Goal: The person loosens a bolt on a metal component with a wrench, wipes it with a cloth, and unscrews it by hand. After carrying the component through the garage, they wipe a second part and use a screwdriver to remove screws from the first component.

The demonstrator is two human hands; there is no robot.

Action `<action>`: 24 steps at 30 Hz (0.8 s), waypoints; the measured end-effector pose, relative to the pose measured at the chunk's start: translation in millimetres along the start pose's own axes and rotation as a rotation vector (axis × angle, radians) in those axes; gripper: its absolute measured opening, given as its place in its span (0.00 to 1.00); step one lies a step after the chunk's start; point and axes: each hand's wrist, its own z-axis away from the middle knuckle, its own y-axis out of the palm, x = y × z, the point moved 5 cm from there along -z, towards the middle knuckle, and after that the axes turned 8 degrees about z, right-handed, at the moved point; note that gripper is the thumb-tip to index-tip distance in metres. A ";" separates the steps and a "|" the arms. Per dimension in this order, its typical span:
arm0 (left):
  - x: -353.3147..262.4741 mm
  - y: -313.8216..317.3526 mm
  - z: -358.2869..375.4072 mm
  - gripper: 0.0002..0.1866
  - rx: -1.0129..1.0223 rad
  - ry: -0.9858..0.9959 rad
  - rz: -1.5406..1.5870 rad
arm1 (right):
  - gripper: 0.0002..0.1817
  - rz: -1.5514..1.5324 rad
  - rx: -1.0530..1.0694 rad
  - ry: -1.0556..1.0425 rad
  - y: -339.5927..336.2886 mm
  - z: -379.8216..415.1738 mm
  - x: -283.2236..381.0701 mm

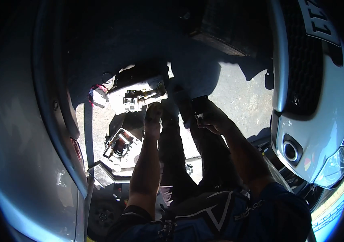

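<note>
My left hand point(153, 114) reaches forward with its fingers curled at the near end of a pale metal car part point(133, 99) that lies on the sunlit ground. The part has a boxy white body and a short rod pointing right. Held over my knees, my right hand point(213, 119) is closed round a small dark object point(199, 105); shadow hides what it is. Both forearms are bare, and my dark-trousered legs point(172, 153) stretch out between them.
A silver car body point(27, 153) curves along the left. The white front bumper of another car point(313, 133), with a round fog lamp point(289, 150), fills the right. Several loose metal parts point(117, 149) lie on the concrete below the pale part. A dark box point(224, 28) stands in shadow at the top.
</note>
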 end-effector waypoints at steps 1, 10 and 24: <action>-8.9 51.9 6.5 0.37 0.222 -0.059 0.372 | 0.39 0.043 -0.007 -0.040 -1.1 0.7 17.5; -167.4 156.1 81.8 0.21 0.519 0.567 0.020 | 0.38 1.186 -0.030 -0.364 83.3 35.2 86.6; -313.7 99.3 178.5 0.14 0.431 1.643 -0.702 | 0.34 1.363 -0.289 -0.437 80.9 149.0 193.6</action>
